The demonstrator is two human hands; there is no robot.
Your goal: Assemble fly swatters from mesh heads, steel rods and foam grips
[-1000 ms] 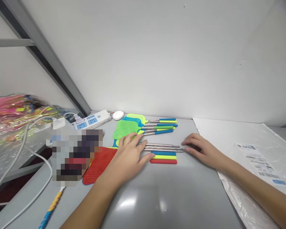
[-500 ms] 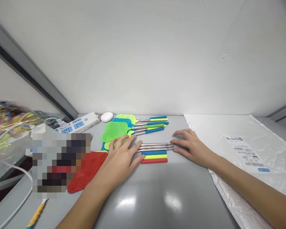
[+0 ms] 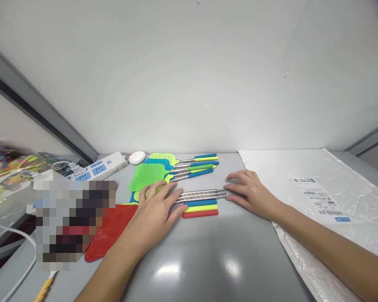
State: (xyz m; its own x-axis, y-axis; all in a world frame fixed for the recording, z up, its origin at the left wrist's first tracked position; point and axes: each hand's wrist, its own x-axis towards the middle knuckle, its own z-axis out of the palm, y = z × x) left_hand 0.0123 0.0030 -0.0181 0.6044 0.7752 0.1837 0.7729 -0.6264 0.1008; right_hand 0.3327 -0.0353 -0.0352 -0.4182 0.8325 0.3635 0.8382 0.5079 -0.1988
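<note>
A small bundle of silver metal rods (image 3: 204,194) lies across the grey table between my hands. My left hand (image 3: 157,214) rests at the rods' left ends, fingers spread, its thumb beside the coloured tubes. At the right ends, my right hand (image 3: 250,193) has its fingers apart, with fingertips touching or very near the rods. Just below the rods lie a blue tube (image 3: 204,202), a yellow tube (image 3: 201,208) and a red tube (image 3: 200,214), side by side like handle grips. Behind them is a group of assembled fly swatters (image 3: 149,174) with green, yellow and blue heads.
Red perforated swatter heads (image 3: 113,226) lie left of my forearm, beside a pixelated patch. A power strip (image 3: 103,165) and a white rounded object (image 3: 137,157) are at the back left. On the right lies a white plastic mailer (image 3: 286,167) with a label.
The view has shifted slightly, so the scene sits a little further left. Both hands stay at the rod ends with nearly the same pose.
</note>
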